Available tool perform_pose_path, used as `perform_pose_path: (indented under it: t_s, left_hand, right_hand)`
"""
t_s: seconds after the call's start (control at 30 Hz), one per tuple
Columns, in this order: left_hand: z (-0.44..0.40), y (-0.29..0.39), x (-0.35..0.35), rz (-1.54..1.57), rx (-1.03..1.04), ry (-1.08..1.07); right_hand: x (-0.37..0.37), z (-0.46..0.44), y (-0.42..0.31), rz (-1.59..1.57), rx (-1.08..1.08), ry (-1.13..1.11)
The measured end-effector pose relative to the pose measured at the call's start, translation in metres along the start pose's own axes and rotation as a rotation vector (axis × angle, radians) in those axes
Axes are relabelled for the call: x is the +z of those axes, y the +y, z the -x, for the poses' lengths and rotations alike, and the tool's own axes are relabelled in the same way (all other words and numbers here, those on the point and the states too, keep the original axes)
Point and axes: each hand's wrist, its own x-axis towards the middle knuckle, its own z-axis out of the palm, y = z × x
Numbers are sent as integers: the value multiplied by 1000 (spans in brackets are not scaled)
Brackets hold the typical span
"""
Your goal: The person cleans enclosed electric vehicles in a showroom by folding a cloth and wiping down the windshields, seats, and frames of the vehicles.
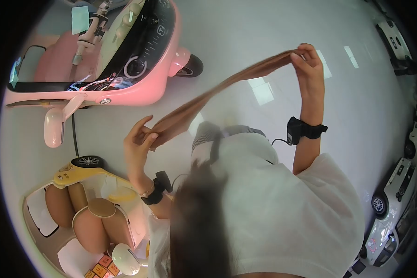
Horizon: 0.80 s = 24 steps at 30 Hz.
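A thin brown cloth (222, 88) is stretched in the air between both hands, in front of my body and above the floor. My left hand (139, 143) pinches its lower left end between thumb and fingers. At the upper right, my right hand (308, 62) grips the other end, thumb against fingers. The cloth hangs in a narrow, slightly folded strip and sags a little along its length. Black straps with small devices are on both wrists.
A pink vehicle (157, 83) with a side mirror (54, 127) stands at the upper left. Below it is a yellow and cream vehicle (78, 175) with brown seats (90, 227). White cars (391, 190) line the right side. The pale floor (245, 37) is glossy.
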Motion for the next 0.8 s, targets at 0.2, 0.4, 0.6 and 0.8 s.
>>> perform_pose_path:
  t_s: [0.2,0.4,0.6,0.8]
  left_hand:
    - [-88,4,-4,-251,-17,-78]
    - [-173,12,-8,-171,-109,62]
    - [-268,-23,-47,74,-24,14]
    - [-338,-37,-84,-10,94,97]
  right_hand:
    - [-11,-63,3,142,-52,99]
    - [21,-118,26,177,-101,-29]
    - [62,-189,46,327,-268,-210]
    - [113,-264,49,186,-259,-103]
